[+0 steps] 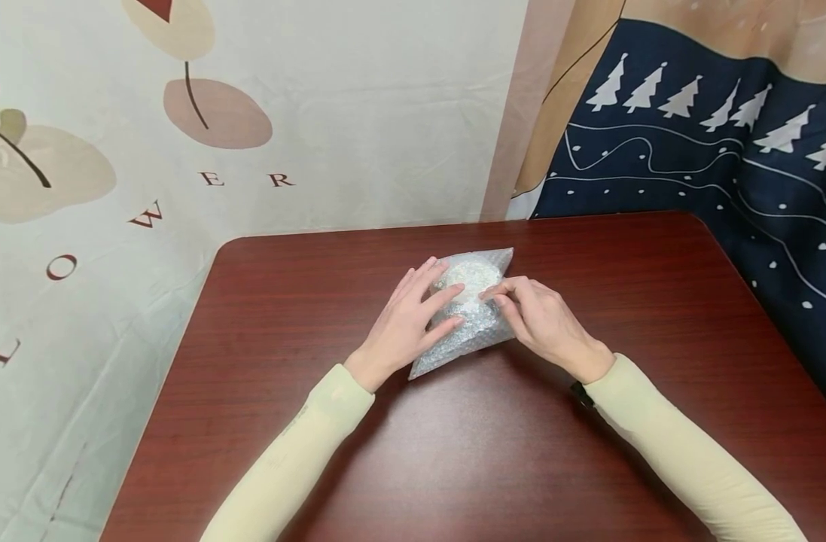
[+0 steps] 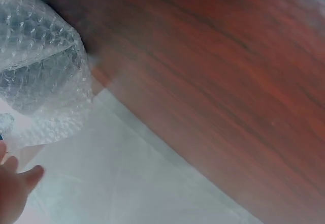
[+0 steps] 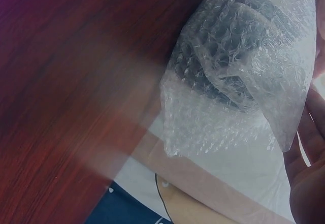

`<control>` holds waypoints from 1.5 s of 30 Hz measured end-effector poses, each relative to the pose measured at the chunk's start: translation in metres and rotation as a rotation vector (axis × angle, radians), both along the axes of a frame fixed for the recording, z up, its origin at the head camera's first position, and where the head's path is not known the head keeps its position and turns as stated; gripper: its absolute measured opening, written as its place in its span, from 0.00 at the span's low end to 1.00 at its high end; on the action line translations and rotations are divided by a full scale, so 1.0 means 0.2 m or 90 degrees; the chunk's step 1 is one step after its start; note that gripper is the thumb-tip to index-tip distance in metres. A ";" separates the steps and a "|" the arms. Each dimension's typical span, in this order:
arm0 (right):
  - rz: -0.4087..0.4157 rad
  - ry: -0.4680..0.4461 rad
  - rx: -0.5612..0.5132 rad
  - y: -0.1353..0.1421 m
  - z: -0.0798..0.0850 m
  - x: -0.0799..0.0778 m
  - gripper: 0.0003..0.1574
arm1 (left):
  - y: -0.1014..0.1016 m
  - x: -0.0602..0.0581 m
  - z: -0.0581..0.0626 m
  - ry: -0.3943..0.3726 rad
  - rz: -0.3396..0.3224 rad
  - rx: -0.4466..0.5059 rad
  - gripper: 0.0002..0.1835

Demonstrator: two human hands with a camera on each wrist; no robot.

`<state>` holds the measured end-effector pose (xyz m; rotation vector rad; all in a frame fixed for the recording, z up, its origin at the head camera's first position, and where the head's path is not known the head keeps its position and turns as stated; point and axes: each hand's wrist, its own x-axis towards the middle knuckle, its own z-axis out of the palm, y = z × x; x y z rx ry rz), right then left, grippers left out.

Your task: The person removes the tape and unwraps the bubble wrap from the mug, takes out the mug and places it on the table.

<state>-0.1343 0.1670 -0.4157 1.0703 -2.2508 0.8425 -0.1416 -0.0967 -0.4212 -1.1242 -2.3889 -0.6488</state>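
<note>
A bubble wrap bag [image 1: 470, 325] lies at an angle near the far side of the table, with a pale round shape showing on its upper part. In the right wrist view something dark shows through the bubble wrap [image 3: 216, 122]; its kind cannot be made out. My left hand [image 1: 407, 320] rests on the bag's left side, fingers spread and fairly straight. From the right, my right hand [image 1: 544, 320] reaches over the bag, fingers bent, pinching the wrap near its middle with thumb and forefinger. Only part of the left hand [image 2: 12, 191] enters the left wrist view.
The dark red wooden table [image 1: 284, 301] has rounded far corners. Behind it hangs a pale printed cloth [image 1: 385, 113], and at the right a navy cloth with white trees [image 1: 656, 162]. A dark band [image 1: 582, 394] sits at my right wrist.
</note>
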 end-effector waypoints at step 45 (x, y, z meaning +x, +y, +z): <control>0.004 -0.094 -0.068 0.00 0.08 -0.02 0.22 | -0.04 0.01 -0.01 -0.052 -0.112 -0.088 0.28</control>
